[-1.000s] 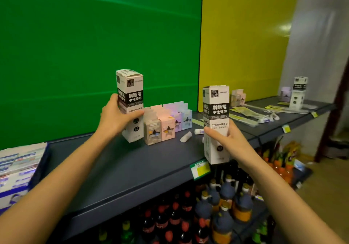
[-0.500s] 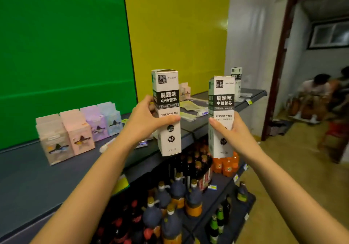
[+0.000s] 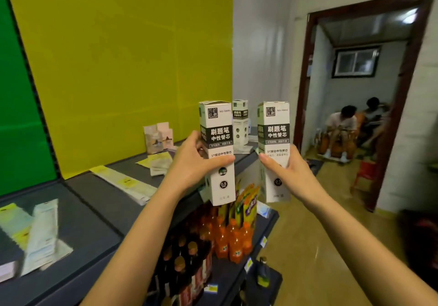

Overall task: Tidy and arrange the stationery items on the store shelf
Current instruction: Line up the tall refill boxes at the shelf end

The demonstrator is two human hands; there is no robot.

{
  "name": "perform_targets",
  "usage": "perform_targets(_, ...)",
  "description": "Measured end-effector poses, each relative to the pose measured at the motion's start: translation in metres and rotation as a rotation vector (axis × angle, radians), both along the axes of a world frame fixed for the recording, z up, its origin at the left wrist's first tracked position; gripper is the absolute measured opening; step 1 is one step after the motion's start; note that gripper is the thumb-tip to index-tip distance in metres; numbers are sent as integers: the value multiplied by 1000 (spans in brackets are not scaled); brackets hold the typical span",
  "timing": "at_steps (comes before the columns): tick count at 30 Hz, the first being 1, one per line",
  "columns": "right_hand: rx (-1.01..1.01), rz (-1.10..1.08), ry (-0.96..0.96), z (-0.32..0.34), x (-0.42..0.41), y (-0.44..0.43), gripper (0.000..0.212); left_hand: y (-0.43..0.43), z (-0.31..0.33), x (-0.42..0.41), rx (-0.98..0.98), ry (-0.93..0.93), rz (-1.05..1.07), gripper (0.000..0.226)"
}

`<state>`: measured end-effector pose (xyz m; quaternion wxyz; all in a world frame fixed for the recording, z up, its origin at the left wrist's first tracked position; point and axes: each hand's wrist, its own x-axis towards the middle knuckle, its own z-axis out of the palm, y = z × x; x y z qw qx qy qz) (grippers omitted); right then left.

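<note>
With the left hand (image 3: 189,161) and right hand (image 3: 288,171) each clasping an upright refill box (image 3: 216,144), best set both squarely beside the matching box (image 3: 240,122) at twelve o'clock on the shelf (image 3: 99,208).

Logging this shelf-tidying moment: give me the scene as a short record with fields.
left hand: grip closed on left refill box, upright, held in the air
right hand: grip closed on right refill box, upright, held in the air
boxes: apart, side by side
shelf: flat packets lying loose
far end: matching box standing
lower shelf: orange bottles
</note>
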<state>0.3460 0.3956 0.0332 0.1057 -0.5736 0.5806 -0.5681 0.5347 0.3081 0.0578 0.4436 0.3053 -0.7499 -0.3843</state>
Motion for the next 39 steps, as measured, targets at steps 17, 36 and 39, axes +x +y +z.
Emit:
perform_targets(17,49,117,-43,-5,-267,-125,42,-101,-2,-265,-90,-18,235,57)
perform_targets(36,72,315,-53,1,-448,-331,52,-274,-2,-467,-170,-111,514,62)
perform_targets(39,91,342,-62,5,-459,-371,52,-310,1,-482,-178,-153,578,68)
